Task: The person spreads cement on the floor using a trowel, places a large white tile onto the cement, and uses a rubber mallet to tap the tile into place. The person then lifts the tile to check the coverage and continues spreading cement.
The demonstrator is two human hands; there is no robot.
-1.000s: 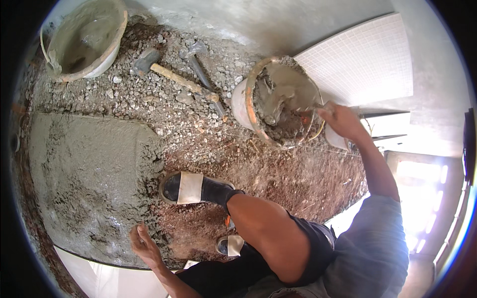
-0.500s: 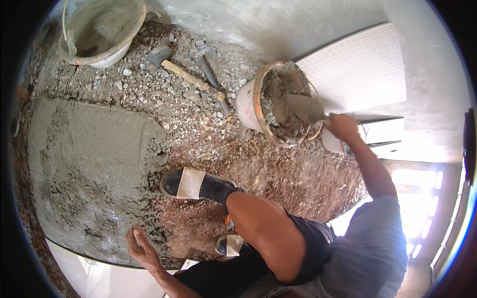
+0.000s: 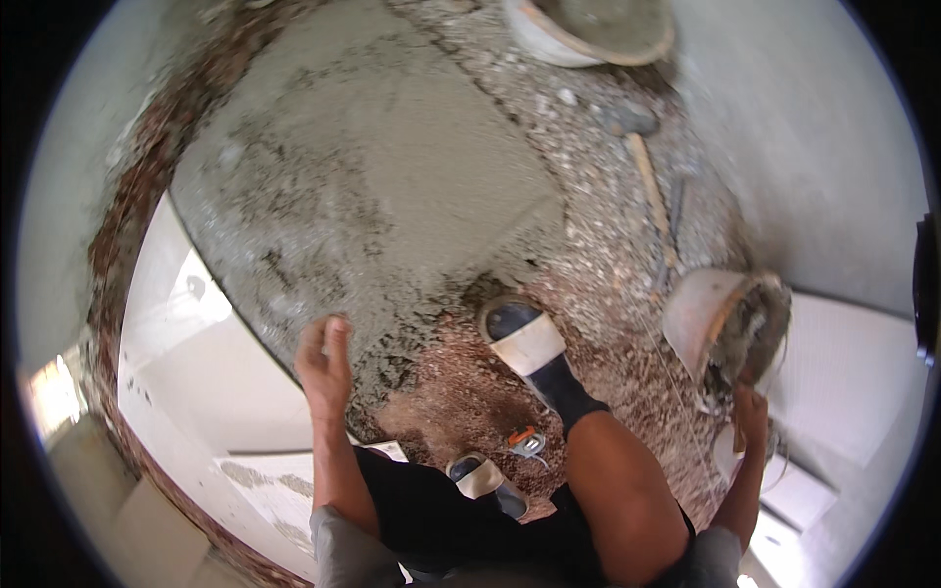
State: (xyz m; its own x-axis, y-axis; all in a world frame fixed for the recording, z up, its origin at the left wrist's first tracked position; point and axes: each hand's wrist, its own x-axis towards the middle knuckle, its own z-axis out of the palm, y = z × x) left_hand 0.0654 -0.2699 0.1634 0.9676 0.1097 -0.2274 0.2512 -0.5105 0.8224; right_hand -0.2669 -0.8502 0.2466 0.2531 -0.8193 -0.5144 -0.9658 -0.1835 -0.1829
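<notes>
My right hand (image 3: 751, 416) is closed around the handle of a trowel (image 3: 748, 374). Its blade goes down into a white bucket (image 3: 694, 306) of wet grey mortar (image 3: 767, 318), which tilts on the ground at my right; most of the blade is hidden or blurred. My left hand (image 3: 324, 361) holds nothing, its fingers loosely curled and the thumb apart. It hovers above the edge between a laid white tile (image 3: 176, 392) and the spread mortar bed (image 3: 412, 176). The mortar is smooth at the far side and rough nearer the tile.
A large bucket (image 3: 554, 41) stands at the far right. A wooden-handled sledgehammer (image 3: 647, 174) and a dark-handled hammer (image 3: 676, 211) lie on gravel. An orange and grey tool (image 3: 527, 442) lies between my feet. White panels (image 3: 848, 372) lean on the right wall. A taut string crosses the gravel.
My view has turned left, so the mortar bed now fills the middle and the bucket sits at the right. The trowel blade, plainly seen before, is now mostly hidden in the bucket.
</notes>
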